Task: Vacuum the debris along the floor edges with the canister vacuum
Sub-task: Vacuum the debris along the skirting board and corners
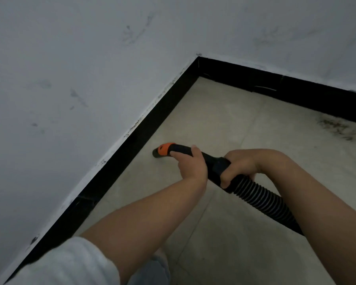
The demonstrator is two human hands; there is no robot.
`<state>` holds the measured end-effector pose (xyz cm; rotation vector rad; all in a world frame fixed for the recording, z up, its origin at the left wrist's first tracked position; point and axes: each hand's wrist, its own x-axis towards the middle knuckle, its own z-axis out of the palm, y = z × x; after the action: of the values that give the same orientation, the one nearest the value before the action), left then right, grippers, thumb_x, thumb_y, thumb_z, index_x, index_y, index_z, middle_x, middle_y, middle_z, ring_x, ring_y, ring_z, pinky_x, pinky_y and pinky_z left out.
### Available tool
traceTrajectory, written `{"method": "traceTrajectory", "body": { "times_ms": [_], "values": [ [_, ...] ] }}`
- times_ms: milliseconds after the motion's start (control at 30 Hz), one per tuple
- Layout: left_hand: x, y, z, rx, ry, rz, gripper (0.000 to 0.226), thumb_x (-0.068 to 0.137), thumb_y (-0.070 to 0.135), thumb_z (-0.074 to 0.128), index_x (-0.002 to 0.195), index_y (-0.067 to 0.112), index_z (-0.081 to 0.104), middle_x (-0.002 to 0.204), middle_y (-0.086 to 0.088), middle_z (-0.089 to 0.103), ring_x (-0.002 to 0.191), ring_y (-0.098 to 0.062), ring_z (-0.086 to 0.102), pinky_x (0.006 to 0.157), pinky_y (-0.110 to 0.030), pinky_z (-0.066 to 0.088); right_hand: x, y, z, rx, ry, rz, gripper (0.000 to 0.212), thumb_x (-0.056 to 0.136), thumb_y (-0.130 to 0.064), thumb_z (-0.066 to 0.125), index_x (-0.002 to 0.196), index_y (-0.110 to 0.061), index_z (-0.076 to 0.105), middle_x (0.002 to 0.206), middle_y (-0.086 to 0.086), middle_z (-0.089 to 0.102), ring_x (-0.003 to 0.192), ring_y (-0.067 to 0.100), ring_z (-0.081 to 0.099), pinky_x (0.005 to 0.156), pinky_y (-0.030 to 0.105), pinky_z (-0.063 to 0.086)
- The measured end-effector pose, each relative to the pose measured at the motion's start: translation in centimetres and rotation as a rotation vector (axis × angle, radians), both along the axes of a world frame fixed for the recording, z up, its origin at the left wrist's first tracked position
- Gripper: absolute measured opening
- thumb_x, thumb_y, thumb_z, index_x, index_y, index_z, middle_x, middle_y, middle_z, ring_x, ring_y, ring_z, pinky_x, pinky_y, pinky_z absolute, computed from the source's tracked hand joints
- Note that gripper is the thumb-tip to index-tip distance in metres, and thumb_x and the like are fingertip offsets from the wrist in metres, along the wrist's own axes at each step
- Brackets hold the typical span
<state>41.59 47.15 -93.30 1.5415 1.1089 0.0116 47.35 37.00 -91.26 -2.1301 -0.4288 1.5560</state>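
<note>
Here: tiled floor (224, 124), black skirting (132, 145), dirt (337, 128) by far wall | left hand (190, 163) and right hand (240, 167) both wrapped round hose (261, 197) handle | nozzle (162, 150) low beside skirting.

Dim, flat, cool-grey light is covering the scene; its source is not showing. No hard shadows or glare are appearing. The wall (70, 79) is looking soft and smeared, fine detail is blurring throughout, and straight lines are bowing toward the frame edges.
</note>
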Motion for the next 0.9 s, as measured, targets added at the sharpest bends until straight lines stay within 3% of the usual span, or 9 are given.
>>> {"method": "traceTrajectory", "body": {
  "times_ms": [133, 267, 400, 567, 633, 767, 900],
  "values": [
    [1.2, -5.1, 0.5, -0.113, -0.013, -0.197, 0.072, 0.098, 0.028, 0.043, 0.150, 0.011, -0.004, 0.140, -0.014, 0.043, 0.120, -0.031, 0.050, 0.104, -0.036, 0.040, -0.6, -6.7, 0.4, -0.027, -0.027, -0.147, 0.029, 0.062, -0.020, 0.078, 0.085, -0.016, 0.060, 0.079, 0.002, 0.066, 0.066, 0.013, 0.065, 0.051, 0.023, 0.051],
    [0.9, -9.7, 0.6, -0.281, 0.025, -0.331, 0.075, 0.091, 0.023, 0.054, 0.149, 0.011, 0.007, 0.116, -0.011, 0.055, 0.079, -0.019, 0.060, 0.088, -0.036, 0.053, -2.5, -13.0, 0.9, -0.082, -0.128, -0.208, 0.022, 0.066, -0.022, 0.078, 0.079, -0.022, 0.060, 0.079, -0.002, 0.066, 0.071, 0.012, 0.064, 0.060, 0.026, 0.049],
    [-0.5, -14.4, 0.5, -0.324, 0.068, -0.435, 0.078, 0.090, 0.025, 0.054, 0.149, 0.008, 0.006, 0.110, -0.009, 0.056, 0.086, -0.024, 0.062, 0.091, -0.037, 0.052, -4.7, -17.9, 2.1, -0.170, -0.125, -0.225, 0.024, 0.068, -0.020, 0.078, 0.082, -0.025, 0.059, 0.087, -0.001, 0.066, 0.088, 0.020, 0.066, 0.080, 0.038, 0.055],
    [-3.0, -19.2, 1.5, -0.286, 0.080, -0.549, 0.086, 0.093, 0.027, 0.051, 0.149, 0.009, -0.012, 0.124, -0.013, 0.057, 0.110, -0.028, 0.059, 0.095, -0.030, 0.041, -7.5, -22.4, 3.3, -0.236, -0.041, -0.256, 0.048, 0.042, -0.032, 0.075, 0.087, -0.027, 0.058, 0.094, 0.003, 0.065, 0.092, 0.022, 0.065, 0.081, 0.038, 0.054],
    [-3.6, -20.5, 1.9, -0.280, 0.064, -0.590, 0.085, 0.094, 0.029, 0.050, 0.149, 0.009, -0.012, 0.127, -0.012, 0.056, 0.113, -0.027, 0.057, 0.096, -0.029, 0.040, -8.2, -23.9, 3.4, -0.248, -0.024, -0.287, 0.061, 0.034, -0.037, 0.073, 0.092, -0.026, 0.059, 0.098, 0.004, 0.066, 0.091, 0.022, 0.065, 0.080, 0.038, 0.054],
    [-5.0, -22.5, 1.3, -0.338, 0.090, -0.582, 0.084, 0.092, 0.029, 0.054, 0.149, 0.006, -0.004, 0.126, -0.013, 0.057, 0.112, -0.028, 0.058, 0.101, -0.031, 0.043, -9.4, -25.8, 3.7, -0.321, 0.072, -0.297, 0.049, 0.046, -0.024, 0.073, 0.091, -0.027, 0.055, 0.092, 0.000, 0.063, 0.088, 0.019, 0.063, 0.073, 0.032, 0.053],
    [-6.0, -24.1, 0.4, -0.426, 0.094, -0.559, 0.085, 0.089, 0.027, 0.060, 0.149, 0.008, 0.002, 0.119, -0.014, 0.060, 0.103, -0.031, 0.063, 0.094, -0.040, 0.051, -10.4, -27.4, 3.4, -0.393, 0.130, -0.330, 0.043, 0.053, -0.017, 0.073, 0.090, -0.029, 0.053, 0.093, 0.001, 0.061, 0.093, 0.022, 0.062, 0.075, 0.031, 0.053]
  ]
}}
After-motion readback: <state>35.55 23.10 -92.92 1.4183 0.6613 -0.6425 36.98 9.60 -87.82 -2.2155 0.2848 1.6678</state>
